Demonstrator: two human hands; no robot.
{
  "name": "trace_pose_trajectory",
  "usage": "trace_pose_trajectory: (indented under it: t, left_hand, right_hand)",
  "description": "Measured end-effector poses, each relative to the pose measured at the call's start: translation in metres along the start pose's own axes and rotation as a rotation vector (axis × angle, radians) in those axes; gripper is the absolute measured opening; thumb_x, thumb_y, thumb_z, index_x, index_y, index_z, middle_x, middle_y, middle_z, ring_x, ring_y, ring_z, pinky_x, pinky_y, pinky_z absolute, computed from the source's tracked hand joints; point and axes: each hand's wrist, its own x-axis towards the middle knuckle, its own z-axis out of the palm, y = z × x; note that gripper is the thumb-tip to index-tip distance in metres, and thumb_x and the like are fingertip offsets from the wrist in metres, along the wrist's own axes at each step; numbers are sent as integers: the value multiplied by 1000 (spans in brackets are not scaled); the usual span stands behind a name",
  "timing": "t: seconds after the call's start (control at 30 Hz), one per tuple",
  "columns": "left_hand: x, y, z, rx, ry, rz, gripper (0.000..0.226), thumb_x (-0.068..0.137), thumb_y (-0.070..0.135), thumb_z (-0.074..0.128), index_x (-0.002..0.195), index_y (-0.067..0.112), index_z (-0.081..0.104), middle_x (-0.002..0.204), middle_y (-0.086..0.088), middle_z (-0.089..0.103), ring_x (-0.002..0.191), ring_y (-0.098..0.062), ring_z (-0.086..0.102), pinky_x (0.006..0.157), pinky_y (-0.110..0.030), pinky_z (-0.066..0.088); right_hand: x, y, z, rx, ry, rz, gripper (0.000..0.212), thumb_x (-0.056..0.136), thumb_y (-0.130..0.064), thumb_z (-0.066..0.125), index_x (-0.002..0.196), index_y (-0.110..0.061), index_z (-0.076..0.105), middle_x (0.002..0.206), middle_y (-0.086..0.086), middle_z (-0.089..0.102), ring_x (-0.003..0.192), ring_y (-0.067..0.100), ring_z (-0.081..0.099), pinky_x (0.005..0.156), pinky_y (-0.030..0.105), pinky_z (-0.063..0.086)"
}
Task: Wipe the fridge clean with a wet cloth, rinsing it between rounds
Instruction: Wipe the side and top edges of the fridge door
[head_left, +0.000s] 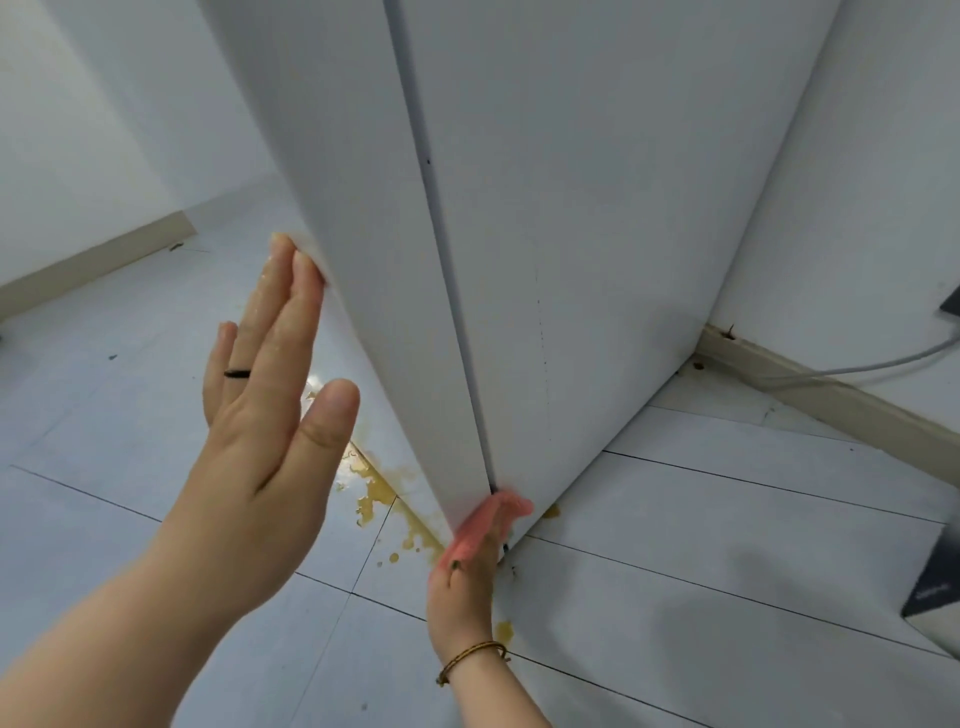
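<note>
Left hand (260, 415) flat, fingers straight and together, tips touching fridge (571, 208) door edge; black ring (237, 372) on one finger. Down low, right hand (462, 587) gripped pink cloth (493, 519), pressed against fridge's bottom front corner, just above floor (727, 545). Fingers hidden under cloth. Yellow spill (379, 493) spread over tiles beside that corner. Braided bracelet (470, 657) on right wrist. Grey cable (857, 366) ran along wall, right.

left grip (270, 415) — thin black ring (237, 372) | right wrist (462, 631) — brown cord bracelet (472, 656)
</note>
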Motion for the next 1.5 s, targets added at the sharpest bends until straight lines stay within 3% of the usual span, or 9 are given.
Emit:
trace_pose_trajectory:
  t: [0.1, 0.2, 0.43, 0.6, 0.83, 1.03, 1.13, 1.23, 1.5]
  left_hand:
    - [0, 2, -4, -10, -13, -24, 54, 87, 43, 26, 137, 43, 4, 130, 56, 1, 130, 22, 0, 113, -40, 8]
    - [2, 6, -10, -36, -40, -48, 53, 87, 63, 18, 135, 46, 4, 132, 54, -1, 130, 21, 0, 115, -28, 7]
    - [9, 26, -43, -222, -183, -308, 48, 68, 85, 10, 115, 75, 4, 120, 63, 0, 123, 30, 3, 104, -1, -5]
    - [52, 65, -124, -490, -70, -646, 22, 88, 56, 31, 109, 61, 30, 117, 52, 25, 121, 25, 18, 114, -23, 12]
    - [128, 141, -262, -481, 20, -664, 36, 94, 18, 41, 104, 52, 41, 108, 41, 32, 115, 5, 33, 95, -17, 23]
    - [158, 201, -337, -528, -59, -701, 32, 93, 14, 45, 98, 45, 52, 107, 31, 48, 96, 19, 40, 72, 5, 33]
    - [166, 223, -368, -580, -91, -704, 34, 93, 11, 45, 98, 44, 51, 109, 28, 52, 103, 10, 47, 80, 0, 36]
    - [181, 241, -393, -620, -73, -680, 30, 93, 12, 45, 106, 38, 50, 109, 26, 52, 101, 13, 47, 80, 1, 39]
    - [170, 244, -458, -873, -99, -709, 42, 78, 42, 54, 119, 34, 53, 113, 16, 60, 97, 8, 57, 76, -8, 46]
  right_hand:
    - [-6, -19, -4, 24, -6, 2, 78, 92, 5, 32, 127, -31, -27, 140, -20, -26, 136, 0, -22, 110, 12, -7]
    - [-13, -63, -8, -35, -8, -185, 77, 84, -29, 25, 126, -53, -35, 125, -43, -41, 116, -25, -35, 96, 0, -24]
    - [-19, -175, -33, -54, 23, -477, 67, 79, -41, 21, 115, -71, -28, 130, -47, -32, 129, -15, -25, 102, 2, -18]
    - [-45, -296, -50, 3, 85, -431, 70, 71, -42, 22, 111, -76, -24, 127, -53, -26, 127, -21, -22, 102, 3, -20]
    - [-57, -478, -75, 76, 357, -651, 63, 73, -28, 36, 130, -51, 24, 139, -47, 7, 134, -17, 6, 110, 6, 8]
    - [-114, -571, -119, 324, 235, -201, 58, 64, -27, 52, 117, -52, 53, 132, 5, 53, 118, 27, 53, 86, 8, 43]
    - [-135, -604, -135, 456, 39, -11, 42, 79, -35, 58, 116, -15, 59, 116, 24, 61, 86, 42, 62, 64, 38, 53]
    - [-152, -641, -143, 484, -153, 12, 36, 79, -28, 52, 110, -11, 59, 113, 24, 62, 100, 49, 56, 86, 60, 44]
    - [-196, -706, -116, 728, -568, 276, 52, 72, -38, 62, 111, -4, 65, 115, 22, 63, 106, 34, 62, 78, 42, 54]
